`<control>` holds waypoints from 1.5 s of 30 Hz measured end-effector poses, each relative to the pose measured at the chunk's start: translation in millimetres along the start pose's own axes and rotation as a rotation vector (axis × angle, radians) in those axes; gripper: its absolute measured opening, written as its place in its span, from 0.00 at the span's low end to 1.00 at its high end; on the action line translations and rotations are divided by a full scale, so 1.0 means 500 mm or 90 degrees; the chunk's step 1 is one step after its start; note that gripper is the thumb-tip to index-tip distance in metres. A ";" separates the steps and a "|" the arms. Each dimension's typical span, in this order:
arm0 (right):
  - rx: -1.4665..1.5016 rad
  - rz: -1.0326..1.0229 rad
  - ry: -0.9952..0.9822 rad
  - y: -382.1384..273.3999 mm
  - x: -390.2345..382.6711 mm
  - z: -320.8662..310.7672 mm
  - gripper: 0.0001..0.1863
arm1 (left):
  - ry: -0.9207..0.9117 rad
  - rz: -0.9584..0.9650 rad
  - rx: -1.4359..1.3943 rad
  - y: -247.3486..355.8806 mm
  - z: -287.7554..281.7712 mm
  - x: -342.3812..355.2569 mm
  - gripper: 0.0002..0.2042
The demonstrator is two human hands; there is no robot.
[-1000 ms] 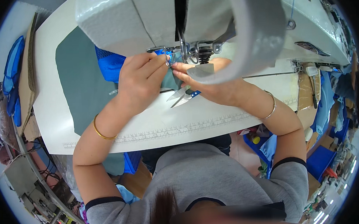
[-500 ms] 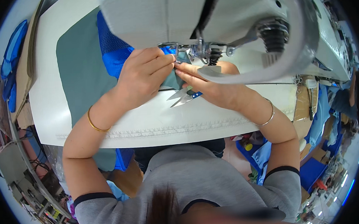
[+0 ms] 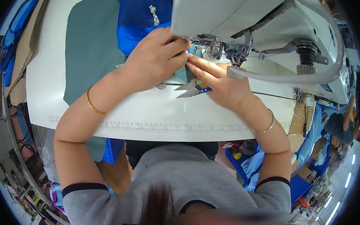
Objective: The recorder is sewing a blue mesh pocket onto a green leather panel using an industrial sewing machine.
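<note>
At the needle area of a white sewing machine [image 3: 227,12], my left hand [image 3: 157,58] is closed, its thumb and fingertips pinching the edge of the fabric. That piece joins blue mesh cloth [image 3: 142,12] with a bright blue band [image 3: 133,38] and a grey-green panel [image 3: 91,48]. My right hand [image 3: 225,85] lies opposite, its forefingers stretched to the same edge so that both hands' fingertips nearly meet. Thread snips [image 3: 191,90] with blue handles stick out from under my right palm, blades apart and pointing left. The stitching point itself is mostly hidden by my fingers.
A printed ruler scale [image 3: 168,126] runs along the front of the white table [image 3: 147,108]. The machine's pale curved tube [image 3: 292,79] hangs over my right hand. Blue bins [image 3: 241,162] with cloth stand below at the right. Another person [image 3: 343,124] is at the far right.
The view has shifted, so the machine appears farther right and more mesh cloth with a white knotted cord shows. Both hands stay at the fabric edge, with the snips still under my right palm.
</note>
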State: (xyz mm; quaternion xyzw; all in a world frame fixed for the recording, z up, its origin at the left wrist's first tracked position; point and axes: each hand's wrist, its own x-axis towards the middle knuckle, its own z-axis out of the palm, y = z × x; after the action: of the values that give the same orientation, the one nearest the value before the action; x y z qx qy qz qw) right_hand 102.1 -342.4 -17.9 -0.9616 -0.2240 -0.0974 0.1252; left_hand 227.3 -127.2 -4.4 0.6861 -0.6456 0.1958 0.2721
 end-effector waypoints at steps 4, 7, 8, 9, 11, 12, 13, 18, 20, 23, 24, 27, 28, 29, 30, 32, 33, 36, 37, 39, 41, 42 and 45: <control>0.053 0.011 0.008 0.000 0.000 0.001 0.35 | 0.004 -0.017 0.026 0.003 0.002 -0.005 0.08; 0.052 -0.006 0.022 -0.001 0.005 -0.006 0.35 | 0.002 -0.010 0.018 -0.009 0.013 -0.012 0.10; 0.060 -0.017 0.049 -0.002 0.006 -0.006 0.35 | 0.013 0.002 0.012 -0.012 0.016 -0.012 0.13; 0.064 0.003 0.012 0.001 -0.002 -0.001 0.35 | 0.013 0.000 0.013 -0.012 0.016 -0.011 0.13; 0.067 -0.010 0.031 0.004 0.005 0.003 0.35 | 0.009 0.000 0.044 -0.013 0.016 -0.005 0.07; 0.068 -0.022 0.051 0.005 0.008 0.003 0.35 | 0.009 -0.002 0.044 -0.015 0.019 -0.005 0.07; 0.062 -0.031 0.026 0.002 0.012 -0.009 0.35 | 0.018 -0.001 0.034 -0.018 0.020 -0.007 0.07; 0.076 -0.031 0.027 -0.004 0.018 -0.010 0.35 | 0.031 -0.003 0.031 -0.019 0.011 -0.010 0.06; 0.090 -0.031 0.036 -0.001 0.016 -0.009 0.35 | -0.002 0.005 0.015 -0.024 0.013 -0.009 0.13; 0.111 -0.016 0.038 -0.002 0.017 -0.006 0.33 | -0.004 0.010 0.038 -0.024 0.009 -0.008 0.13; 0.082 -0.019 0.065 -0.005 0.019 -0.001 0.31 | -0.004 0.011 0.038 -0.023 0.009 -0.010 0.13; 0.037 -0.048 0.100 -0.009 0.011 -0.001 0.28 | -0.038 -0.026 0.056 -0.019 -0.001 -0.009 0.09; 0.023 -0.075 0.107 -0.007 0.007 -0.001 0.26 | -0.012 -0.011 0.070 -0.021 -0.013 -0.005 0.09; 0.005 -0.072 0.129 -0.009 0.005 0.000 0.23 | 0.014 0.005 0.083 -0.027 -0.026 -0.002 0.10; 0.000 -0.065 0.135 -0.009 0.006 -0.002 0.23 | 0.014 0.014 0.082 -0.038 -0.045 -0.001 0.10; 0.014 -0.067 0.142 -0.010 0.003 -0.004 0.22 | 0.099 -0.139 0.111 -0.066 -0.086 -0.012 0.13; 0.012 -0.060 0.149 -0.008 0.002 -0.003 0.22 | 0.106 -0.304 0.041 -0.083 -0.102 -0.031 0.12; -0.042 -0.092 0.127 0.001 -0.005 -0.007 0.18 | 0.061 -0.406 -0.025 -0.105 -0.142 -0.046 0.16; -0.061 -0.099 0.114 0.002 -0.004 -0.017 0.15 | -0.023 -0.422 0.017 -0.093 -0.146 -0.060 0.20; -0.067 -0.079 0.074 0.019 -0.011 -0.031 0.15 | -0.116 -0.286 0.244 -0.068 -0.149 -0.097 0.27; -0.070 -0.067 0.049 0.033 -0.023 -0.051 0.09 | -0.274 -0.343 0.330 0.022 -0.176 -0.077 0.30; -0.070 -0.057 0.056 0.034 -0.026 -0.062 0.09 | -0.318 -0.375 0.329 0.058 -0.182 -0.083 0.29; -0.092 -0.009 0.029 0.023 -0.039 -0.072 0.13 | -0.329 -0.420 0.241 0.079 -0.197 -0.076 0.25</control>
State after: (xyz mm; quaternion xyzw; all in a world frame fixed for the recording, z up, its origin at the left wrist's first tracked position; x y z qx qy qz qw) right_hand 85.1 -370.5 9.1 -0.9640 -0.2202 -0.1361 0.0601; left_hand 193.1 -36.7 53.1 0.9190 -0.3921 0.0361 0.0197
